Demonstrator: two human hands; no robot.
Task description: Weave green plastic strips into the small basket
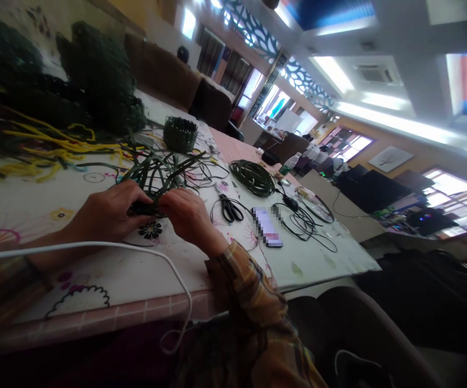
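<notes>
Both of my hands are over the flowered tablecloth, close together at one dark green weaving of flat strips (158, 175). Its loose strip ends spread out beyond my fingers. My left hand (110, 210) pinches the near left edge of the weaving between thumb and fingers. On the right side, my right hand (187, 215) has its fingers curled in on the strips. The fingertips partly hide where the strips cross. Just right of my right hand lie black-handled scissors (230, 207). A finished-looking round woven green basket (180, 133) stands behind the strips.
A coil of green strip (252, 178), a phone (266, 227) and black cable (304, 221) lie on the table to the right. Yellow strips (55, 143) and dark green bundles (99, 75) fill the left. A white cord (144, 248) crosses in front of my left forearm.
</notes>
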